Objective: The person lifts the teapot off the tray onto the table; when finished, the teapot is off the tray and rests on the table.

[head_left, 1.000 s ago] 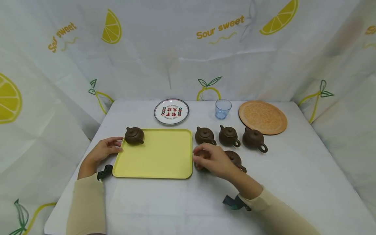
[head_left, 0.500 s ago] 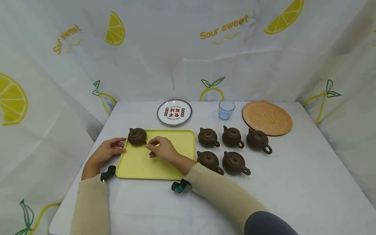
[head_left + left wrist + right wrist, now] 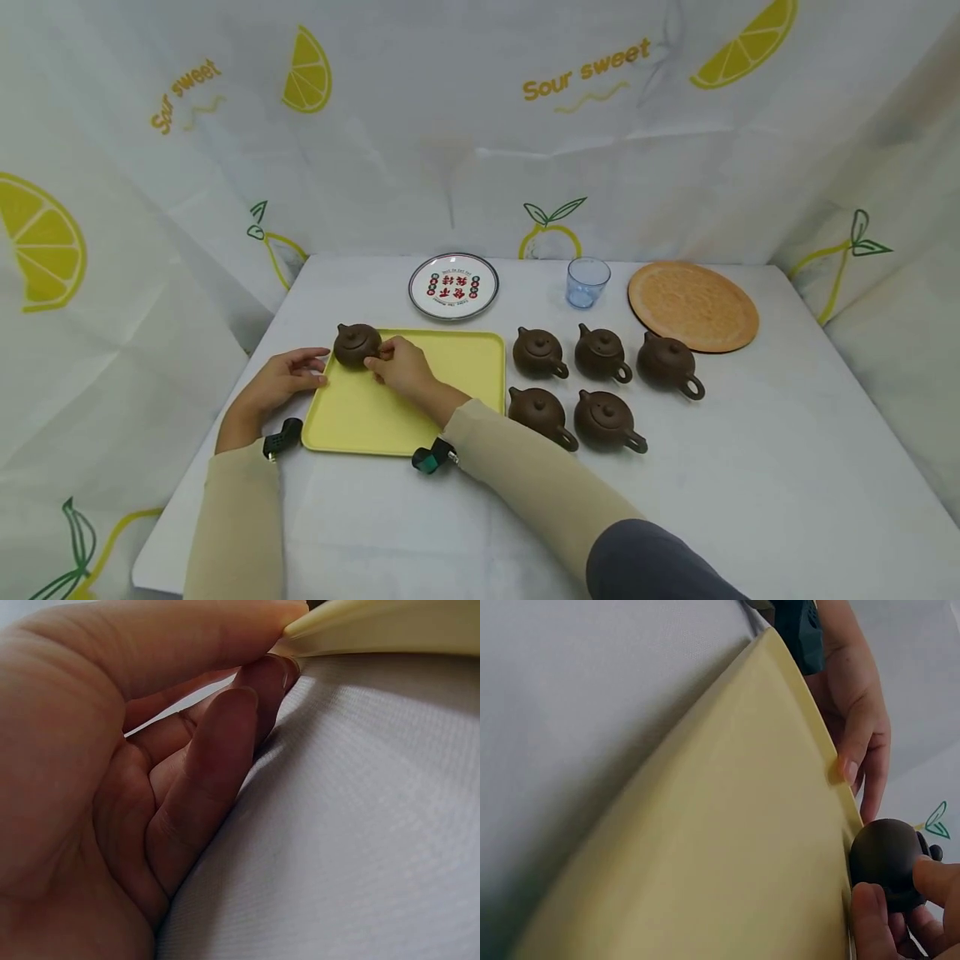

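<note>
A dark brown teapot (image 3: 356,346) stands at the far left corner of the yellow tray (image 3: 427,442). My right hand (image 3: 405,368) reaches across the tray and grips this teapot on its handle side. In the right wrist view, thumb and fingers close about the dark teapot (image 3: 889,859), and its handle is mostly hidden by them. On the tray's left edge, my left hand (image 3: 276,385) pinches the rim. The left wrist view has the left thumb (image 3: 202,637) against the tray edge (image 3: 390,630), with the fingertips by its underside.
Several more brown teapots (image 3: 537,353) stand in two rows right of the tray. Behind are a white plate (image 3: 453,286) with red print, a blue glass (image 3: 587,283) and a round orange-brown mat (image 3: 693,306). A white curtain (image 3: 450,167) rises behind the table.
From the teapots on the right, my right hand has crossed leftward over the tray and taken hold of the teapot there. My left hand stays at the tray's edge. The head view has shifted slightly.
</note>
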